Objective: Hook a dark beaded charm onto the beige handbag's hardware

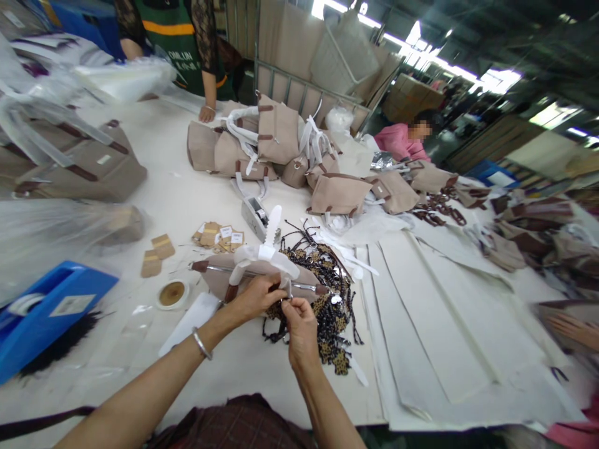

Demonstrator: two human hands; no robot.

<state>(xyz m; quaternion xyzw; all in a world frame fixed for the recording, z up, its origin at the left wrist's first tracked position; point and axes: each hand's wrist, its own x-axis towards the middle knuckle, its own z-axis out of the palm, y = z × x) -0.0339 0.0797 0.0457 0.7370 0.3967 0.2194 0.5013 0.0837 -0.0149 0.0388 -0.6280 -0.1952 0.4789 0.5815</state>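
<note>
A taupe handbag with brown zip ends and white-wrapped handles lies in front of me, its top zip facing up. My left hand reaches across it, fingers pinched at the lower end of a wrapped handle. Close against those fingertips, my right hand is closed in a pinch too. Whatever small part sits between the fingertips is too small to make out. A white notched plastic strip sticks up behind the bag. Beside and under its right end spreads a pile of black cord charms with leopard-patterned flower shapes.
Left of the bag are brown tags, a tape roll and a blue tape dispenser. A grey dispenser and several handbags stand beyond. White sheets cover the right side. A co-worker's hand rests on the far edge.
</note>
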